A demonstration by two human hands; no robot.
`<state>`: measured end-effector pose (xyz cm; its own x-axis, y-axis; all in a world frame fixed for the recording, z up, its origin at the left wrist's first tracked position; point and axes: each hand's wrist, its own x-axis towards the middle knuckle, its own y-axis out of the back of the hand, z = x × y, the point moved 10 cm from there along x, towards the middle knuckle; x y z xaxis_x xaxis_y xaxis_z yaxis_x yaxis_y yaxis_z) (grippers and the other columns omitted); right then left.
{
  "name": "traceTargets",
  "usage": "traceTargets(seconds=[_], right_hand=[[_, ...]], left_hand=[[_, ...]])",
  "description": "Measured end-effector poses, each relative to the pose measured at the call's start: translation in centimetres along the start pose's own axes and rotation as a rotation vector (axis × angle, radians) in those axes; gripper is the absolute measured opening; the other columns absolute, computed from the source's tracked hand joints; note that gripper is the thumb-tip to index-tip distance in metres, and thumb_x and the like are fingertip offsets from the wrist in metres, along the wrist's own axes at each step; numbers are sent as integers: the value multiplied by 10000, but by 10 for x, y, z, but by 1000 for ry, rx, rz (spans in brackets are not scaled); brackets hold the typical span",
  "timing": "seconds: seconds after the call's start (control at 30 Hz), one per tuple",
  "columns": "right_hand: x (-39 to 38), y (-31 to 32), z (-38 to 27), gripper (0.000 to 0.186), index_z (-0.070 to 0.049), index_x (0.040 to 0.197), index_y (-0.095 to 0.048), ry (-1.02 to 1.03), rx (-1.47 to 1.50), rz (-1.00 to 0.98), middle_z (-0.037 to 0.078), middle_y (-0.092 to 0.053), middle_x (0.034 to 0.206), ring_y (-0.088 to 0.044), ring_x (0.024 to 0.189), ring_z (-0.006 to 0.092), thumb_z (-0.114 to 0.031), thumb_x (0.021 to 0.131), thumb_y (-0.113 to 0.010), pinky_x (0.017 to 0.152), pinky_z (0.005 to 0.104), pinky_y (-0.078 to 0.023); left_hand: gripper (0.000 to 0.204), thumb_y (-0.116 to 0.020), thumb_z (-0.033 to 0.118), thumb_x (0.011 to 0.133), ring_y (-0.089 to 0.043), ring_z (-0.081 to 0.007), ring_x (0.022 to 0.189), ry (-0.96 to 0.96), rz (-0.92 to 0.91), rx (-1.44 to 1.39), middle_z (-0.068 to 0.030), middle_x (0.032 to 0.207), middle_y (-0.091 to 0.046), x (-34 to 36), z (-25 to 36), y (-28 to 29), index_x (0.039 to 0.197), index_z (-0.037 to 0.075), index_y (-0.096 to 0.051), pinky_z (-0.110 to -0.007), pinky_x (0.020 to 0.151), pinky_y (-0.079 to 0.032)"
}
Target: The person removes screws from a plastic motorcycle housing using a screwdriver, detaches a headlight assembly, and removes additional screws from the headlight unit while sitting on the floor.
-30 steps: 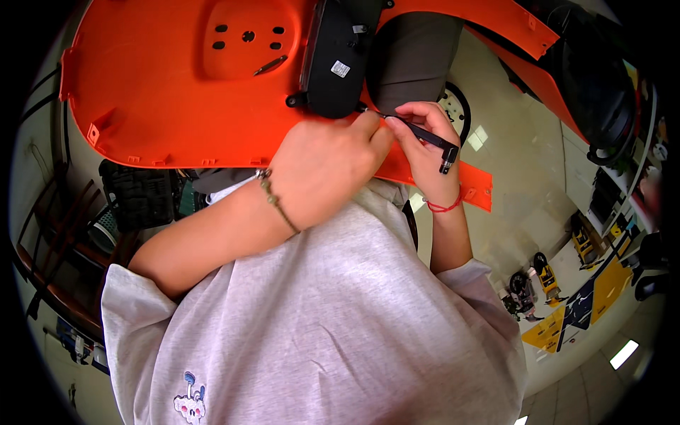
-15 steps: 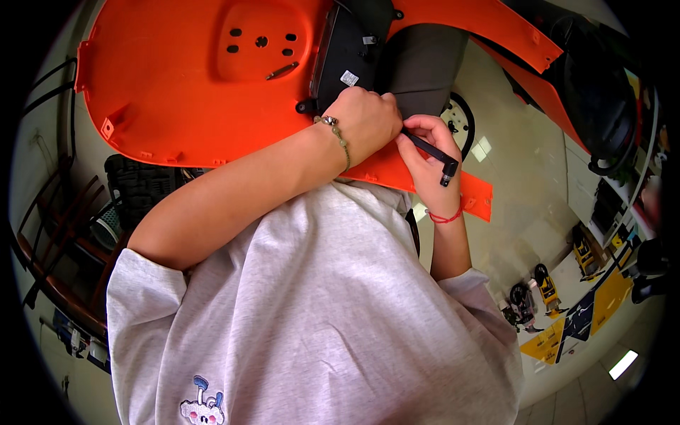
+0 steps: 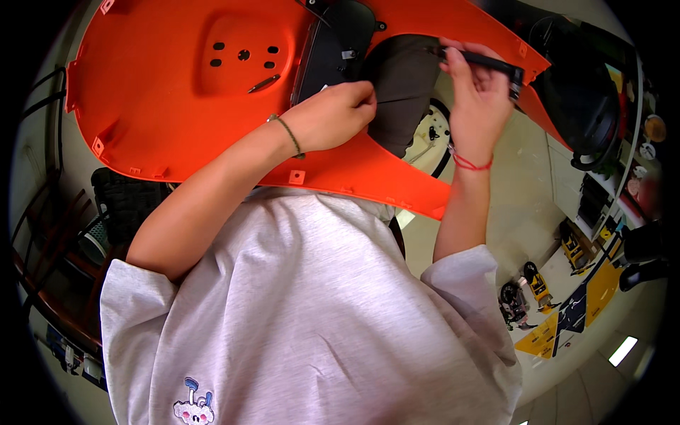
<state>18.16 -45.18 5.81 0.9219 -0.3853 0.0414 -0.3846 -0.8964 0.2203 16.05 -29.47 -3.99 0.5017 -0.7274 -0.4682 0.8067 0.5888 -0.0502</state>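
Observation:
A large orange plastic panel point(image 3: 152, 78) lies before me, with a black plastic box point(image 3: 340, 42) fixed at its middle. My left hand point(image 3: 334, 113) is over the panel beside the box, fingers curled closed; whatever they hold is hidden. My right hand point(image 3: 482, 95) is raised over the panel's right arm, gripping a slim black screwdriver-like tool point(image 3: 489, 61) with a right-angled end. Its thin tip points left, over a dark grey padded piece point(image 3: 404, 85). A small dark double-ended bit point(image 3: 264, 83) rests on the orange panel beside a recess with several holes.
Below the panel at left stands a black moulded tool case point(image 3: 124, 205), near a brown wooden chair point(image 3: 53, 290). A round white part with a black rim point(image 3: 428, 134) shows through the panel's opening. Small yellow machine models point(image 3: 538, 283) stand at lower right.
My hands have come apart. The right hand went up and right with the black tool; the left drew slightly left and down. The orange panel has shifted slightly left in view.

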Motion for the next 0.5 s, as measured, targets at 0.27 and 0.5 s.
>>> traceTargets(seconds=[0.27,0.5], right_hand=[[14,-26,8,151,41,1022,-620,102,-112,18,109,-713,961,-675,841,128,-7,892,-679,764,260,-541],[8,-33,10,176,47,1015,-614,174,-127,29,134,-712,966,-686,858,156,23,864,-702,777,271,-551]], left_hand=[[97,-438,64,900,-543,-98,677,39,-199,-111,-35,734,-557,-13,-7,-17,881,9,-516,-272,636,-458],[150,-427,53,916,-610,-110,751,86,-247,-248,-47,816,-624,-17,-15,-16,937,7,-568,-258,665,-504]])
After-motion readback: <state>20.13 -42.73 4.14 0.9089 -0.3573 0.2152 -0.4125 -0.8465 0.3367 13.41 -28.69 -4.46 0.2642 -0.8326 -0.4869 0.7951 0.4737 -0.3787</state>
